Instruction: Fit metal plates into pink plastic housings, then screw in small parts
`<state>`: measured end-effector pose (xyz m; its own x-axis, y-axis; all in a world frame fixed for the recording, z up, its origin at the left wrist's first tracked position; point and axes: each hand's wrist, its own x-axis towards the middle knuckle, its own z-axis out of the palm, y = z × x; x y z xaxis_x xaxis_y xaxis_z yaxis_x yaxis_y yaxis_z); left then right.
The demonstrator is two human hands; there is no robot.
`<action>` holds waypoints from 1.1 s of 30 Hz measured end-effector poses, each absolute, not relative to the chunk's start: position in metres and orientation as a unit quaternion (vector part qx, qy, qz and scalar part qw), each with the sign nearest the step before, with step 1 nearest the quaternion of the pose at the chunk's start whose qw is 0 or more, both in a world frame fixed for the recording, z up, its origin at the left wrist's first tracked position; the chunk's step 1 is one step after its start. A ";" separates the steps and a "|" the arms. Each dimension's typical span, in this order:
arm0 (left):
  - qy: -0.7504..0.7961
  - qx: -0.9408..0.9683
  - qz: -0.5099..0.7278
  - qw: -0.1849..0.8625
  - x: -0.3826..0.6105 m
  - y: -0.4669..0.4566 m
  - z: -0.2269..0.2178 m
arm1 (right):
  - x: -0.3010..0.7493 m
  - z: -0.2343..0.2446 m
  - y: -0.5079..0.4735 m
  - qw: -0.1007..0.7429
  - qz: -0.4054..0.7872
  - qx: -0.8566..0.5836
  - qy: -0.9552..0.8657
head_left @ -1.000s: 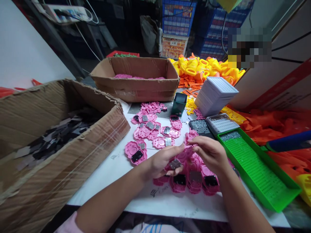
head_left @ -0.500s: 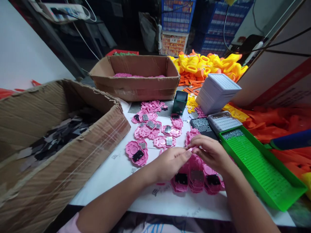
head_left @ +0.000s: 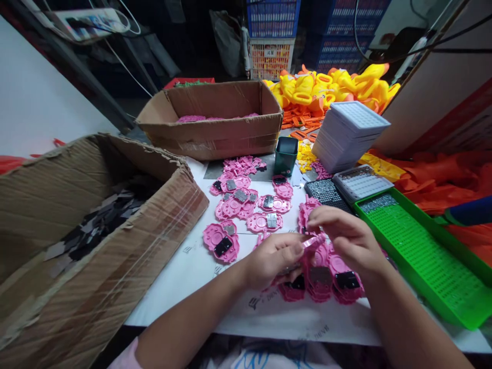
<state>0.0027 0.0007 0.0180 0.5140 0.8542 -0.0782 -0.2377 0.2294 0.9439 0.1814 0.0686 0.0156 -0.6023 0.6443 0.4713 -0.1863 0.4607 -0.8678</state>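
My left hand is closed around a pink plastic piece, its thumb on the near edge. Fingers hide most of that piece. Just to its right hovers my right hand, thumb and fingers apart, with nothing visible between them. Whether a fingertip brushes the piece I cannot tell. Below both hands lie rows of pink plastic shells with black or grey plates in them. More such shells are scattered on the white paper-covered table to the left.
An open carton of dark and grey flat pieces stands left, another carton behind. A dark green cup, stacked white trays and a long green tray of small metal parts are to the right. Yellow toys are piled behind.
My right hand has moved off the pink piece, its fingers spreading. My left hand keeps hold of the piece, which now shows more. The view has shifted slightly.
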 end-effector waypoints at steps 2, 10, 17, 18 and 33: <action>0.295 0.474 0.380 0.737 0.001 0.000 0.019 | 0.172 0.018 0.075 0.430 0.527 -0.205 -0.704; 0.253 0.452 0.359 0.776 -0.006 0.000 0.025 | 0.069 0.024 0.155 0.105 0.177 -0.333 -0.920; 0.234 0.415 0.409 0.778 -0.009 0.004 0.021 | 0.008 -0.013 0.208 -0.027 0.087 -0.359 -0.929; 0.228 0.409 0.415 0.780 -0.009 0.004 0.020 | 0.004 -0.015 0.212 -0.037 0.080 -0.359 -0.929; 0.219 0.405 0.461 0.759 -0.007 0.003 0.019 | 0.086 0.022 0.147 0.209 0.124 -0.365 -0.899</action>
<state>-0.0066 0.0034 0.0190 0.4800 0.8763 0.0408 -0.5223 0.2481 0.8159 0.0857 0.1469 0.0221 -0.6457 0.7084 0.2850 0.6050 0.7023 -0.3752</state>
